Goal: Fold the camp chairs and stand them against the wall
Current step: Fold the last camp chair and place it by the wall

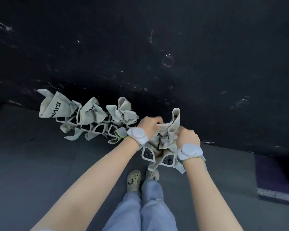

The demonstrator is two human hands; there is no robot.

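A folded camp chair (172, 127) of pale grey-green canvas stands upright right in front of me, close to the black wall (157, 47). My left hand (150, 125) grips the bunched canvas at its top left. My right hand (188, 137) is closed on the canvas at its right side. Both wrists wear white round bands. To the left, three more folded chairs (90, 115) of the same canvas stand in a row against the wall, touching one another.
The floor (40, 164) is dark grey. My feet in pale clogs (134, 180) stand just behind the held chair. A purple mat with a light patterned edge (274, 184) lies at the right, near the wall.
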